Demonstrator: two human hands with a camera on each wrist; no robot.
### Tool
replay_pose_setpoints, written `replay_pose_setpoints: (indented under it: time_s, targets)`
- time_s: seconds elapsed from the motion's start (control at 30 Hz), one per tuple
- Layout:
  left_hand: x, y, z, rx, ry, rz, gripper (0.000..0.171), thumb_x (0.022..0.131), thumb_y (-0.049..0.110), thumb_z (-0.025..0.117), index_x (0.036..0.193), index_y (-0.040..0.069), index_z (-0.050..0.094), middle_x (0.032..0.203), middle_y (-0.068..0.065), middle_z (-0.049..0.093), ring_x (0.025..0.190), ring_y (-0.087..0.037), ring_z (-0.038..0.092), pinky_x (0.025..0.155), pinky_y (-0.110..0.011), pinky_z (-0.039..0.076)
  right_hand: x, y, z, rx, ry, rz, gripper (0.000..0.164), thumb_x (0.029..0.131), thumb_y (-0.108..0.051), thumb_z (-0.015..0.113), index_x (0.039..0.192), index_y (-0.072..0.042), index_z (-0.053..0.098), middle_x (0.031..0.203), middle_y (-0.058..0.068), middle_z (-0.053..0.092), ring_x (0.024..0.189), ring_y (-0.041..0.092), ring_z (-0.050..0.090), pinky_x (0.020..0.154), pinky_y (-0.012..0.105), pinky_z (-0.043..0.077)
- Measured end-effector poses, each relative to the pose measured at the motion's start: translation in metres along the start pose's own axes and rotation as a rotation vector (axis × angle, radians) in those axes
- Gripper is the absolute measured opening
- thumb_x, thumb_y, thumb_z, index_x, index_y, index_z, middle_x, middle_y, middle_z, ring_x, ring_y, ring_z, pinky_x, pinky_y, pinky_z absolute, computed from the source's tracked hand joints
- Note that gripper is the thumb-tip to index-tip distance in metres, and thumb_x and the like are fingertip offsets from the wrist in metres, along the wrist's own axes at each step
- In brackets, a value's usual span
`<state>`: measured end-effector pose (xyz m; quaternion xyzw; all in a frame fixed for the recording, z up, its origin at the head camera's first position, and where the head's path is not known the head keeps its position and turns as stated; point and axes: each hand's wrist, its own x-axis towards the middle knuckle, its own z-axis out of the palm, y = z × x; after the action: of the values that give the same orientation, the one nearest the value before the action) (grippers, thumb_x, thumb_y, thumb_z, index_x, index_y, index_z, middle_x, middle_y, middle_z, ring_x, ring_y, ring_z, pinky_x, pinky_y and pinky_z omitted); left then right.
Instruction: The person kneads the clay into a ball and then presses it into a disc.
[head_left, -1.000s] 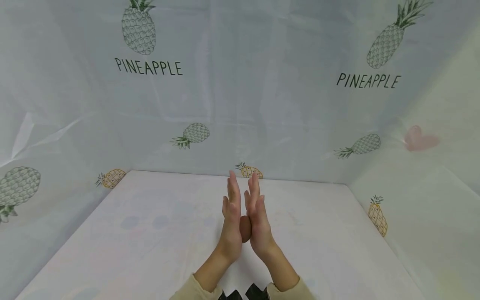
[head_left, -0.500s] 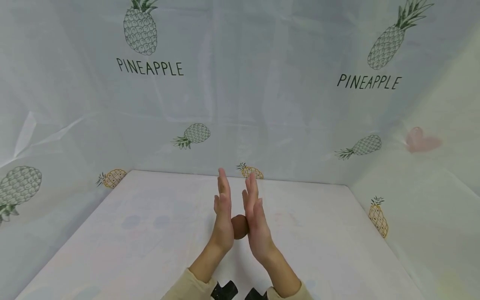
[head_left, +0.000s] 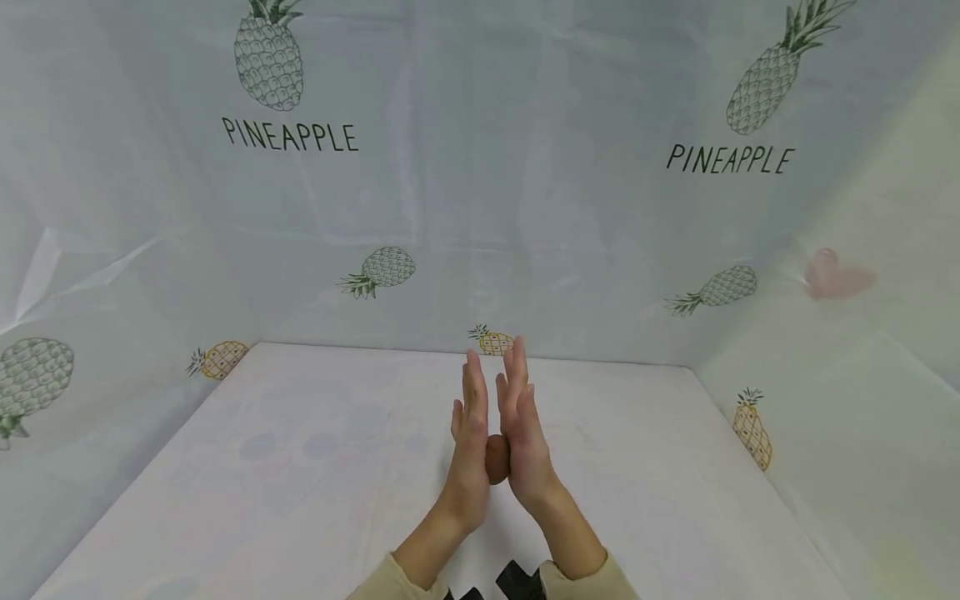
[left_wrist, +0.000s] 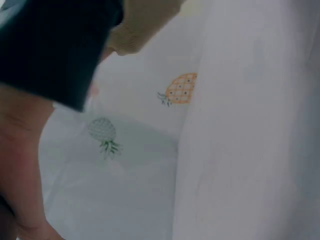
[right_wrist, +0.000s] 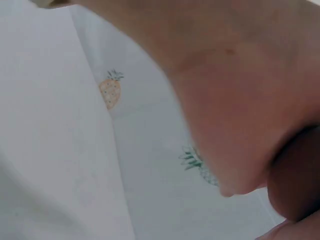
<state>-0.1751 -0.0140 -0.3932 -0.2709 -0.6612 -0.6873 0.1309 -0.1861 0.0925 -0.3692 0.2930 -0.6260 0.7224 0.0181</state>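
A smooth brown ball (head_left: 497, 460), perhaps of modelling clay, is pressed between my two upright palms in the head view. My left hand (head_left: 469, 458) lies flat against its left side, fingers straight and pointing away from me. On the other side my right hand (head_left: 528, 450) presses with its palm, its fingers also straight and reaching slightly farther than the left ones. The right wrist view has the ball (right_wrist: 296, 180) dark and close by the base of the palm. Only part of the left hand (left_wrist: 22, 160) appears in the left wrist view.
Under the hands spreads a white tabletop (head_left: 300, 500) with faint coloured patches. A pale curtain (head_left: 510, 167) printed with pineapples encloses its back and sides. Dark straps (head_left: 517, 579) sit at the wrists beside beige sleeves (head_left: 397, 582).
Half a second ago the palms were farther apart and the ball looked rounder. Both hands have since shifted right with the ball and drawn closer; the right fingertips now reach past the left.
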Motion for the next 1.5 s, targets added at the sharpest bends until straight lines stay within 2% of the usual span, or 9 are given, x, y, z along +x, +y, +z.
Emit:
replay_pose_setpoints:
  time_s: [0.07,0.1,0.13,0.33,0.57,0.9,1.1,1.3,1.5]
  targets:
    - [0.001,0.004,-0.003,-0.031,0.009,-0.001,0.063,0.110,0.056,0.002,0.168,0.039,-0.015,0.179,0.006,0.000,0.159,-0.014,0.018,0.120,-0.057,-0.027,0.001,0.003,0.002,0.002,-0.026,0.003,0.060,0.111,-0.058,0.000,0.167,-0.045,-0.015,0.175,-0.011,-0.018,0.163,0.035,-0.014,0.125,0.066,-0.014]
    - [0.002,0.005,-0.005,-0.043,0.013,-0.006,0.064,0.109,0.059,0.003,0.167,0.040,-0.016,0.174,0.013,-0.022,0.163,-0.012,-0.002,0.120,-0.057,-0.027,0.001,0.004,0.003,0.007,-0.037,0.007,0.060,0.111,-0.059,0.000,0.167,-0.046,-0.016,0.175,-0.011,-0.019,0.163,0.034,-0.015,0.125,0.066,-0.015]
    - [0.003,0.006,-0.007,-0.045,0.017,-0.005,0.064,0.109,0.060,0.002,0.167,0.041,-0.016,0.174,0.014,-0.023,0.159,-0.011,-0.024,0.120,-0.057,-0.027,0.001,0.005,0.005,0.011,-0.047,0.009,0.060,0.110,-0.059,0.000,0.166,-0.046,-0.016,0.175,-0.011,-0.019,0.163,0.034,-0.015,0.125,0.065,-0.016]
    - [0.009,0.009,-0.018,-0.013,0.046,0.009,0.070,0.106,0.067,-0.001,0.168,0.038,-0.017,0.174,0.015,-0.023,0.159,-0.013,-0.027,0.120,-0.059,-0.028,0.000,0.004,0.011,0.020,-0.085,-0.025,0.060,0.112,-0.055,0.000,0.168,-0.041,-0.017,0.175,-0.011,-0.021,0.163,0.028,-0.020,0.126,0.061,-0.016]
    - [0.013,0.007,-0.026,-0.051,0.075,-0.052,0.067,0.105,0.068,-0.001,0.166,0.046,-0.015,0.172,0.022,-0.022,0.158,-0.010,-0.027,0.119,-0.065,-0.025,-0.004,-0.003,0.015,-0.010,-0.095,-0.025,0.059,0.110,-0.058,-0.002,0.166,-0.045,-0.017,0.174,-0.013,-0.022,0.163,0.030,-0.017,0.125,0.065,-0.017]
    - [0.009,-0.006,-0.009,-0.006,0.010,-0.075,0.063,0.110,0.057,0.003,0.167,0.039,-0.017,0.174,0.016,-0.022,0.161,-0.013,-0.024,0.119,-0.063,-0.028,-0.006,-0.010,0.004,-0.038,-0.023,-0.056,0.064,0.108,-0.063,-0.001,0.166,-0.043,-0.019,0.176,-0.008,-0.019,0.163,0.038,-0.014,0.120,0.072,-0.018]
    - [0.004,0.003,-0.004,-0.097,-0.041,-0.068,0.065,0.108,0.063,0.000,0.168,0.041,-0.014,0.174,0.018,-0.020,0.160,-0.012,-0.023,0.119,-0.067,-0.024,-0.003,-0.005,0.000,-0.010,-0.026,-0.042,0.063,0.109,-0.062,-0.001,0.166,-0.043,-0.021,0.175,-0.010,-0.021,0.162,0.037,-0.016,0.123,0.067,-0.018]
    - [0.006,0.016,-0.013,-0.135,-0.004,-0.020,0.066,0.108,0.064,-0.001,0.168,0.039,-0.015,0.174,0.019,-0.020,0.160,-0.011,-0.023,0.121,-0.067,-0.020,-0.001,0.001,0.007,0.002,-0.069,-0.044,0.060,0.111,-0.056,-0.002,0.166,-0.040,-0.020,0.174,-0.014,-0.023,0.163,0.031,-0.017,0.126,0.062,-0.016]
    - [0.012,0.016,-0.028,-0.108,0.066,-0.008,0.069,0.106,0.069,0.001,0.168,0.041,-0.014,0.174,0.023,-0.018,0.159,-0.007,-0.022,0.122,-0.065,-0.021,-0.002,0.004,0.018,-0.003,-0.096,-0.036,0.060,0.112,-0.052,0.000,0.167,-0.038,-0.019,0.174,-0.013,-0.023,0.163,0.026,-0.019,0.127,0.061,-0.014]
